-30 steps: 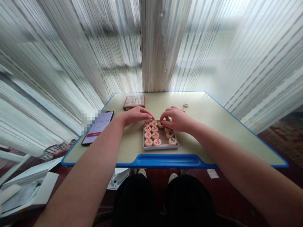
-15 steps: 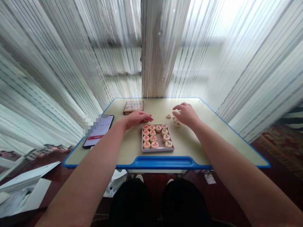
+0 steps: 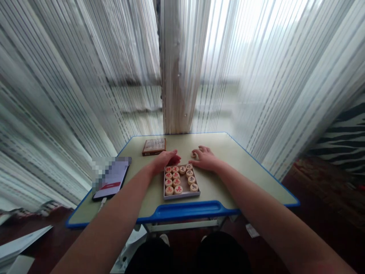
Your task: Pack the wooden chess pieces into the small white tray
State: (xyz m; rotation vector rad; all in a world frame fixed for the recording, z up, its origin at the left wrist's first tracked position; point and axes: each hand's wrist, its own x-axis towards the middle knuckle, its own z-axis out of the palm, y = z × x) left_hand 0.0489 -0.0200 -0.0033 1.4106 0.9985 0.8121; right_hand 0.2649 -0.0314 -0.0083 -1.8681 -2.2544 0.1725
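A shallow box tray [image 3: 182, 196] holds rows of round wooden Chinese chess pieces [image 3: 176, 182], red-marked at left and black-marked at right. Bare tray floor shows between these columns. My left hand [image 3: 165, 160] rests by the tray's back left corner, fingers loosely extended, with nothing visible in it. Beyond the back right corner, my right hand [image 3: 205, 158] reaches low over the table, thumb and fingers apart. A loose chess piece [image 3: 193, 155] lies on the table by its fingertips. Whatever is under the right palm is hidden.
A flat brown-edged box [image 3: 154, 146] lies at the back left. On the left side is a phone [image 3: 115, 178] with a white cable [image 3: 102, 203]. The table has a blue edge and front groove [image 3: 188, 208]. Curtains [image 3: 176, 76] hang behind.
My right hand has moved left and closer to the tray, now covering most of the loose pieces. My left hand stays near the tray's back left corner. The view has shifted.
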